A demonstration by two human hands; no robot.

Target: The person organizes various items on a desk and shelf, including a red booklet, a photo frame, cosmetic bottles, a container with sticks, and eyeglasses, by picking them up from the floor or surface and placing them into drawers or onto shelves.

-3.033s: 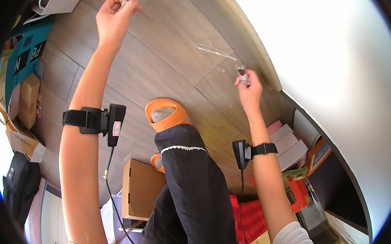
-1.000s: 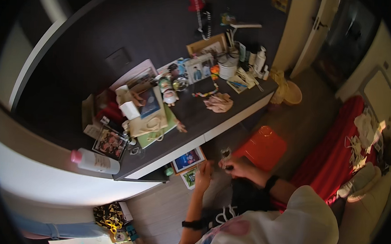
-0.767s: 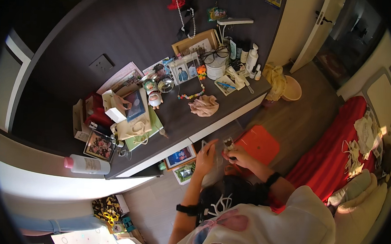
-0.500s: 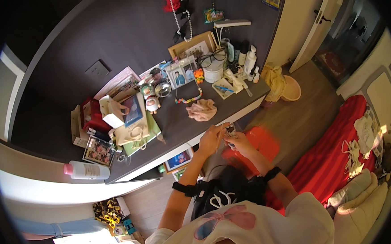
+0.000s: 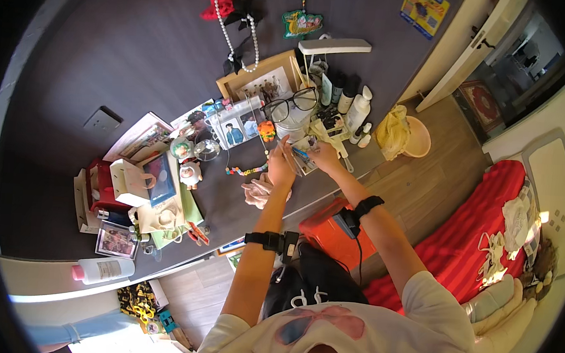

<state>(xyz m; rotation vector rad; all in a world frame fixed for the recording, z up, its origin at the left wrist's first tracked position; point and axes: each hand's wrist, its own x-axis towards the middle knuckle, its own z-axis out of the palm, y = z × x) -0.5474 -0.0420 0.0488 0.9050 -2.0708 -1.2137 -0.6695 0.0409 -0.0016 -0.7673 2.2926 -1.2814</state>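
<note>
Both hands are over the right part of the desk, close together at a small pale tray (image 5: pixel 306 143). My left hand (image 5: pixel 282 167) has its fingers drawn together around a thin, pale strip-like piece, too small to name. My right hand (image 5: pixel 326 157) reaches to the tray with bent, closed fingers at the end of a blue stick-like item (image 5: pixel 301 153); whether it grips that is unclear. Just beyond the right hand sits a dark patterned object (image 5: pixel 330 124). A crumpled pink cloth (image 5: pixel 256 191) lies under and beside my left wrist, next to a colourful bead string (image 5: pixel 245 171).
Black-rimmed glasses (image 5: pixel 290 104) rest on a white container behind the hands. White pump bottles (image 5: pixel 359 110) stand at the right. Figurines (image 5: pixel 190 174), photos and boxes crowd the left. A red stool (image 5: pixel 337 235) stands below the desk edge, a pink basin (image 5: pixel 417 138) on the floor.
Both hands have moved from in front of the desk edge forward to the tray. The dark object that was between my hands is out of them; a dark patterned object now shows beyond the tray.
</note>
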